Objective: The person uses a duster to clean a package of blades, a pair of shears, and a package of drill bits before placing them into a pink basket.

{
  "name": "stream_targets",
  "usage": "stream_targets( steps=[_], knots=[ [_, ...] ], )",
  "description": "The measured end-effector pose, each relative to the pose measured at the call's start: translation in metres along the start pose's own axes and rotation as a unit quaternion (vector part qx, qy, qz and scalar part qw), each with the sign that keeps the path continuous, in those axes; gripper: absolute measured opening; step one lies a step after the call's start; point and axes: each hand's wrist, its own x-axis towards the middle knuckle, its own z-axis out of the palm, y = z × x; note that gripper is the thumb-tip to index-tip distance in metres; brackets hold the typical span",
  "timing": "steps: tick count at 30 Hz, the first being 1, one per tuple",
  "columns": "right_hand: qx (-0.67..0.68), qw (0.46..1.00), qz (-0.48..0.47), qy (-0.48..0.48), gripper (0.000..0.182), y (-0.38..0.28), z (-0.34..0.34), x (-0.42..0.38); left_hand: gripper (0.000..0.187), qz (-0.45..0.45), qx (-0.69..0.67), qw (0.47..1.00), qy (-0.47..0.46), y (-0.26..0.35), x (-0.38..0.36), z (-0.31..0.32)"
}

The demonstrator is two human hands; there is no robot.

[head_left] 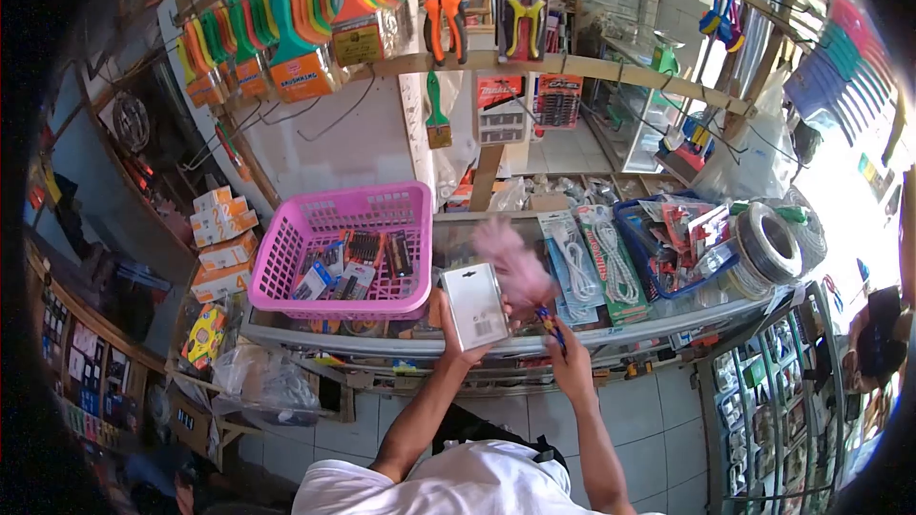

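Note:
My left hand (447, 332) is closed around the edge of a white hang-hole package (474, 300), held upright with its barcode side toward me. In my right hand (572, 362) is the dark handle of a pink fluffy duster (513, 257). The duster's head, smeared by motion, is just behind and to the right of the package. Left of my hands, a pink plastic basket (343, 307) on the glass counter (420, 332) holds several small carded packs. Packaged white cords (615, 257) lie right of the duster.
A blue basket (637, 257) of packaged goods and a cable roll (768, 240) occupy the counter's right side. Orange-and-white boxes (224, 234) are stacked at left. Paintbrushes (286, 29) and pliers (446, 19) hang overhead. A glass display case (778, 401) stands at lower right.

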Motion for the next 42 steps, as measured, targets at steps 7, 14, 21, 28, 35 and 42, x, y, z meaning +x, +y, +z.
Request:
stream_targets(
  steps=[7,14,21,28,35,42],
  knots=[
    [-0.181,0.967,-0.173,-0.04,0.052,0.017,0.046,0.054,0.117,-0.045,0.022,0.997,-0.06,0.005,0.007,0.043],
    [-0.236,0.953,-0.188,-0.017,0.054,0.046,0.083,0.081,0.038,-0.042,0.053,0.997,-0.04,0.017,0.038,0.076],
    [-0.195,0.95,-0.242,0.003,0.046,0.063,0.08,0.095,0.027,0.02,0.135,0.988,0.072,0.029,0.058,0.089],
    [0.349,0.937,-0.01,-0.028,0.044,-0.035,0.007,0.116,0.024,0.054,0.243,0.963,0.106,0.052,0.072,0.101],
    [0.373,0.925,-0.066,-0.02,0.034,-0.112,-0.024,0.118,0.023,0.134,0.345,0.927,0.065,0.047,0.081,0.17],
    [0.487,0.871,-0.044,0.04,0.029,-0.143,-0.04,0.123,0.041,0.121,0.484,0.865,-0.05,0.049,0.084,0.209]
  ],
)
